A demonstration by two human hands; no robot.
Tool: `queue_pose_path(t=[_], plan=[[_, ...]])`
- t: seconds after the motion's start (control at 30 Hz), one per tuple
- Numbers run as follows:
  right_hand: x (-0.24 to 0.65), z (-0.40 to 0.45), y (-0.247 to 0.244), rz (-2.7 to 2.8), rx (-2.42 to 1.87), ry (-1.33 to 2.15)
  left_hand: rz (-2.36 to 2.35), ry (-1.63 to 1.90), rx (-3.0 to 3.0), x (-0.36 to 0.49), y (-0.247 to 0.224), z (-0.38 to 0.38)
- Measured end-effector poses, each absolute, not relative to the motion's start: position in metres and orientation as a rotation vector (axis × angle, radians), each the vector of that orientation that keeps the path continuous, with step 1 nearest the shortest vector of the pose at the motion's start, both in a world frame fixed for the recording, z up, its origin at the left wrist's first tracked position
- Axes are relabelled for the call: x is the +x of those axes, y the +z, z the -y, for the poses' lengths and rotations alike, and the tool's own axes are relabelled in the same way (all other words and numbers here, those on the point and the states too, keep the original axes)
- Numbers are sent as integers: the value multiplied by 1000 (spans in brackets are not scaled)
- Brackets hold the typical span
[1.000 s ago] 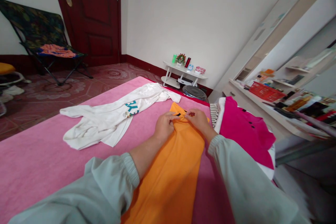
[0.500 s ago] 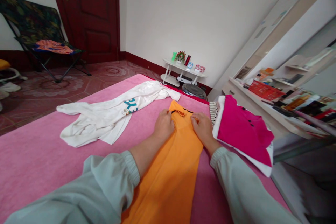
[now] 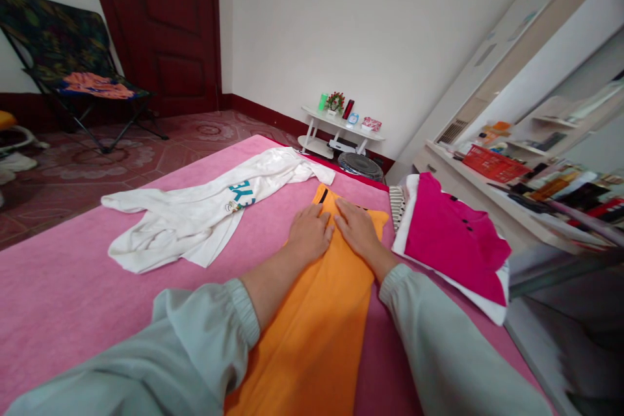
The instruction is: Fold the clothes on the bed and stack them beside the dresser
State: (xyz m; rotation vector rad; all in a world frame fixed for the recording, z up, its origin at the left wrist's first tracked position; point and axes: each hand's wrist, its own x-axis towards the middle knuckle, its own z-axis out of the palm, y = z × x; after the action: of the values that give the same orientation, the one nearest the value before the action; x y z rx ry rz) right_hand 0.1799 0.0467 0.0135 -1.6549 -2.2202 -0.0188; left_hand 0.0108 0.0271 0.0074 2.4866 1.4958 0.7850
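An orange garment [image 3: 312,312], folded into a long strip, stretches from the bottom of the view up to its collar end, where a black strip shows. My left hand [image 3: 311,232] lies on it just below that end, fingers stretched out and pressing on the cloth. Beside it my right hand [image 3: 359,229] rests flat on the same cloth, its fingertips close to the left hand's. To the left a white long-sleeved shirt [image 3: 205,211] with teal letters is spread out loosely. On the right a magenta collared shirt [image 3: 451,240] tops a stack of folded clothes.
A pink bed cover [image 3: 58,292] lies under the clothes. Right of it stands a dresser with a red basket [image 3: 494,164]. A small white shelf [image 3: 341,122] is by the wall, and a folding chair [image 3: 82,71] stands at the far left.
Both hands have gone from pinching the collar end to lying flat on the orange cloth. The right hand has moved left, and the collar end now lies flatter and spreads wider.
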Motion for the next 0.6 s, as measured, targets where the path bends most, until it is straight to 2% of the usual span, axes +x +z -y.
queue_pose_path(t=[0.17,0.33,0.6], plan=[[194,-45,20,2251,-1649,253,-1614,686,2426,12,3,-28],[226,-37,29,1930,-1690,-5,-1593,629,2396,12,5,-28],[217,31,33,2025,-1533,59,-1562,584,2379,11,4,-31]])
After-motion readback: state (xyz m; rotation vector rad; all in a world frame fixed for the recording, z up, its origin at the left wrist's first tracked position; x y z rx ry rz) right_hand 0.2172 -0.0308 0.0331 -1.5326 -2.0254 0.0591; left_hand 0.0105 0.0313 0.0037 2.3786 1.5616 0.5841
